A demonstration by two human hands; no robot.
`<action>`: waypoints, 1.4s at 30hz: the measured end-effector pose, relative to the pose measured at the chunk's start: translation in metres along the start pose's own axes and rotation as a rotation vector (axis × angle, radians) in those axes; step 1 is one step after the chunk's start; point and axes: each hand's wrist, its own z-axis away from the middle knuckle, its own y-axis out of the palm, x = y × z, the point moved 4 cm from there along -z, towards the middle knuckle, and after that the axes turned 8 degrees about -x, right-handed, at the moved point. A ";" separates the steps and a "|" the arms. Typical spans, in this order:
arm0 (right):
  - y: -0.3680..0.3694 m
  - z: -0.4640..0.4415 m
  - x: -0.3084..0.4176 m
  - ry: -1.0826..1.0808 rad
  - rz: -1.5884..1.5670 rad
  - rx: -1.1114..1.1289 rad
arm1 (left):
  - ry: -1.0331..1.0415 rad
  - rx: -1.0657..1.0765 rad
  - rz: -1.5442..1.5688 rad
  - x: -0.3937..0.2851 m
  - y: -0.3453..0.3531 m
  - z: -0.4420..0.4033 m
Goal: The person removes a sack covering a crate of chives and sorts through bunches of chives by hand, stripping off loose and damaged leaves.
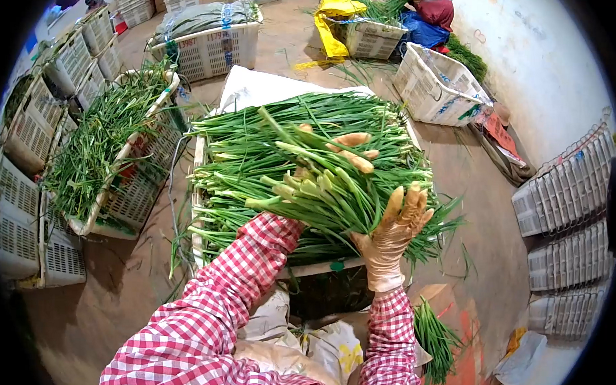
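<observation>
A white crate (pixel 197 222) in front of me is heaped with long green leafy stalks (pixel 235 149) laid in rows, their pale ends at both sides. My left hand (pixel 355 152), gloved, is wrapped round a bunch of stalks (pixel 325 190) above the heap; its fingers show over the bunch and the palm is hidden. My right hand (pixel 393 229), in a tan glove, is beside the leafy end of that bunch at the crate's near right corner, its fingers spread and pointing up. Both sleeves are red and white checked.
A crate of loose greens (pixel 109 145) stands at left, beside stacked crates (pixel 35 125). Behind are a covered crate (pixel 211 46) and an empty white crate (pixel 437 85). A person (pixel 436 14) sits at the back. More stacked crates (pixel 566 195) line the right wall.
</observation>
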 end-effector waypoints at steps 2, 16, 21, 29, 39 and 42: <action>-0.001 -0.001 -0.007 0.023 -0.328 -0.103 | -0.042 -0.124 -0.105 0.012 0.043 -0.005; -0.033 0.008 -0.103 0.637 -1.239 -0.173 | 0.260 -0.603 -0.826 0.013 0.046 0.014; -0.047 -0.008 -0.105 0.855 -1.432 -0.370 | -0.062 -1.102 -2.160 -0.063 0.020 0.085; -0.065 -0.034 -0.066 0.617 -1.262 -0.342 | -0.900 -1.028 -2.477 -0.053 -0.025 0.089; -0.061 -0.043 -0.054 0.558 -1.056 -0.150 | 0.829 -0.628 -1.377 -0.101 0.137 0.055; -0.043 -0.043 -0.040 0.478 -1.197 -0.086 | 0.628 -0.533 -1.037 -0.059 0.114 0.018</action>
